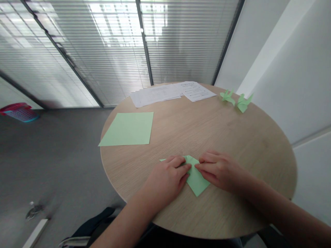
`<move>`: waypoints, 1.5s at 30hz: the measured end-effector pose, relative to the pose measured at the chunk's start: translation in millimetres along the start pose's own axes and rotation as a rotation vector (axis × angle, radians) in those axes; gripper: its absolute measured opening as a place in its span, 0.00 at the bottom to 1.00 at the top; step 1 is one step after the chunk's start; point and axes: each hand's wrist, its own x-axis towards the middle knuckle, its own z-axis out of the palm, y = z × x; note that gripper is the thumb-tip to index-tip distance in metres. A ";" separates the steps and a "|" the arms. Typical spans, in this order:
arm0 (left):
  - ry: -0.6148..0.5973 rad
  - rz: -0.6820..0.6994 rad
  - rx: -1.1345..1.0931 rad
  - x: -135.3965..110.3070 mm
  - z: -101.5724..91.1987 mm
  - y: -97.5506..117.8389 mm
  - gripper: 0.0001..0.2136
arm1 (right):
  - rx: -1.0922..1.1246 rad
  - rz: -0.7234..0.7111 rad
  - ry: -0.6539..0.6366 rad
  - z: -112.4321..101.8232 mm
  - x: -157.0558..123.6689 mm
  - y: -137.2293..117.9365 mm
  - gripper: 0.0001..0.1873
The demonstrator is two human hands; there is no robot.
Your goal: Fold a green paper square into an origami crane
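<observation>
A partly folded piece of light green paper (198, 182) lies near the front of the round table, one pointed corner toward me. My left hand (168, 177) rests on its left part, fingers bent together and pressing near the middle. From the other side, my right hand (219, 168) pinches the paper's right edge between thumb and fingers. The two sets of fingertips are a short way apart, with a strip of green showing between them. Much of the paper's left side is hidden under my left hand, though a small tip pokes out beyond it.
A flat green sheet (129, 129) lies at the table's left edge. White printed papers (157, 95) overlap at the back. Two folded green paper figures (243, 102) stand at the back right. On the floor to the left is a red and blue basket (20, 113).
</observation>
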 end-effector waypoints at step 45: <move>-0.036 0.175 0.078 24.4 -0.2 -19.9 0.06 | 0.154 0.093 -0.070 -6.1 -6.6 16.5 0.12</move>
